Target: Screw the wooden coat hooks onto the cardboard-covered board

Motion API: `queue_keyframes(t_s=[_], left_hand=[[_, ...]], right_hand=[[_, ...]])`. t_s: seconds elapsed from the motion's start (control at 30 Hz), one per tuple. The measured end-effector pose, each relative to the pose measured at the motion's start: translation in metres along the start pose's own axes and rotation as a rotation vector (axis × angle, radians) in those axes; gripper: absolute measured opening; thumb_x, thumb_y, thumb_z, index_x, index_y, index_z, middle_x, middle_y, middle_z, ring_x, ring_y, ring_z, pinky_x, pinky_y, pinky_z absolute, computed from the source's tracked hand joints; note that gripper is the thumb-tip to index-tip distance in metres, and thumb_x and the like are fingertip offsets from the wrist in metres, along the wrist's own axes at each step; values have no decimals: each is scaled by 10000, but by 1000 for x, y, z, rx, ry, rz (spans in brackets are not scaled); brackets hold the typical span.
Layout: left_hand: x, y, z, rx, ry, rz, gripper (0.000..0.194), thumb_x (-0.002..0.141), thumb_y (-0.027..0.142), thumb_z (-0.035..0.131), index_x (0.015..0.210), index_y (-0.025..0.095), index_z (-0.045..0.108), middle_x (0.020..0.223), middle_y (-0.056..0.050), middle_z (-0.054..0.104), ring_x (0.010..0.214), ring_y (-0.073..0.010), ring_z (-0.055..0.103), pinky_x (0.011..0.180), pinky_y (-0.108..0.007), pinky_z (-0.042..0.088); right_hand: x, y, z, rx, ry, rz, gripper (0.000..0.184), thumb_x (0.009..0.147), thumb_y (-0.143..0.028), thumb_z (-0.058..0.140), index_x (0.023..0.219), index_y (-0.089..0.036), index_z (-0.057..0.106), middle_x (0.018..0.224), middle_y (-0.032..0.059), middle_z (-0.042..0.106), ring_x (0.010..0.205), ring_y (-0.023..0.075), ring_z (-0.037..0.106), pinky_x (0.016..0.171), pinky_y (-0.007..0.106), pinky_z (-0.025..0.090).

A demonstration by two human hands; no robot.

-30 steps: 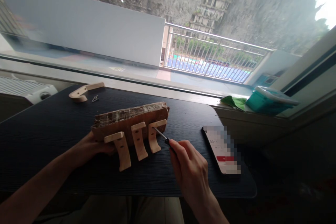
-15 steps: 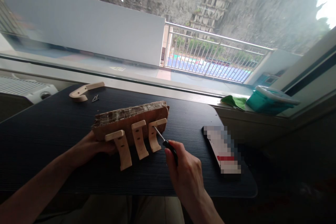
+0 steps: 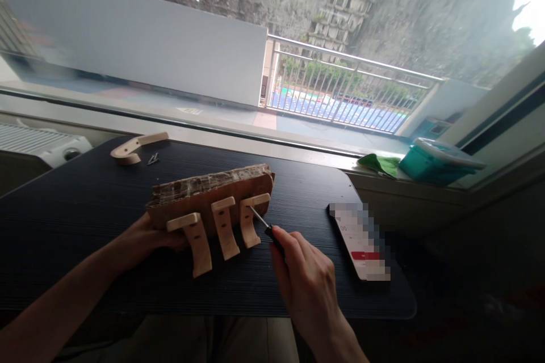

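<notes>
A wooden board with rough bark along its upper edge stands tilted above the dark table. Three pale wooden hooks sit on its front face: a left hook, a middle hook and a right hook. My left hand grips the board's left end, its fingers partly hidden behind the board and the left hook. In my right hand is a screwdriver, gripped by its black handle. Its tip meets the upper part of the right hook; any screw there is too small to see.
A loose wooden hook and several screws lie at the table's back left. To the right rests a phone, partly pixelated. A green cloth and a teal box occupy the windowsill; a radiator is at left.
My right hand has rolled slightly around the screwdriver handle and shifted a little right. The board's left side has moved very slightly left; the screwdriver tip stays at the right hook.
</notes>
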State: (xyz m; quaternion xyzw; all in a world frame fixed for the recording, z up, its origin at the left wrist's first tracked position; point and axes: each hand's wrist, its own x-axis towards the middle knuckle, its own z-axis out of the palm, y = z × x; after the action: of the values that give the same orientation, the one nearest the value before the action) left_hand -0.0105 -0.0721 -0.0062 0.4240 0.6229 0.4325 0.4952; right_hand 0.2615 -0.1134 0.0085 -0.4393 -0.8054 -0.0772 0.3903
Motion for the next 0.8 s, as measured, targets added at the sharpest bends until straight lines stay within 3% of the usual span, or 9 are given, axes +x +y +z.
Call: queue_keyframes(t_s=[0.13, 0.3, 0.4, 0.53, 0.67, 0.8], left_hand=[[-3, 1, 1, -101, -62, -10, 229, 406, 177, 719, 628, 163, 663, 554, 8, 662, 556, -167, 600, 552, -260, 479], [2, -1, -4, -58, -99, -55, 269, 372, 178, 739, 629, 153, 665, 561, -7, 671, 565, -185, 604, 559, -281, 488], [1, 0, -3, -67, -66, -35, 274, 368, 178, 734, 630, 161, 654, 561, 4, 666, 559, -175, 594, 547, -270, 480], [-5, 3, 1, -84, -41, -17, 267, 384, 170, 717, 640, 169, 645, 554, 14, 658, 555, -172, 591, 546, -269, 475], [-6, 4, 2, -81, -36, 13, 231, 410, 183, 712, 633, 169, 652, 549, 13, 647, 563, -171, 595, 558, -269, 477], [0, 1, -1, -69, -82, -13, 250, 384, 194, 732, 621, 164, 659, 542, 2, 649, 545, -180, 592, 543, -281, 478]], right_hand=[[-2, -4, 6, 18, -9, 47, 179, 896, -155, 456, 1023, -123, 578, 699, 22, 629, 591, 109, 599, 566, 216, 439], [0, -9, 8, 87, -7, 142, 168, 905, -200, 449, 1009, -129, 560, 679, 4, 656, 536, 104, 605, 523, 213, 402], [2, -11, 5, 124, -59, 223, 162, 914, -234, 424, 978, -152, 547, 614, -21, 632, 470, 104, 576, 463, 222, 355], [2, -11, 2, 177, -104, 277, 230, 853, -212, 469, 1079, -180, 499, 661, -36, 632, 519, 118, 596, 493, 221, 381], [-4, -9, 2, 199, -83, 264, 213, 841, -180, 467, 1052, -196, 490, 647, -40, 618, 542, 121, 604, 495, 213, 390], [-5, -9, 4, 143, -6, 166, 173, 866, -177, 468, 1031, -167, 519, 645, -22, 624, 516, 112, 588, 503, 215, 386]])
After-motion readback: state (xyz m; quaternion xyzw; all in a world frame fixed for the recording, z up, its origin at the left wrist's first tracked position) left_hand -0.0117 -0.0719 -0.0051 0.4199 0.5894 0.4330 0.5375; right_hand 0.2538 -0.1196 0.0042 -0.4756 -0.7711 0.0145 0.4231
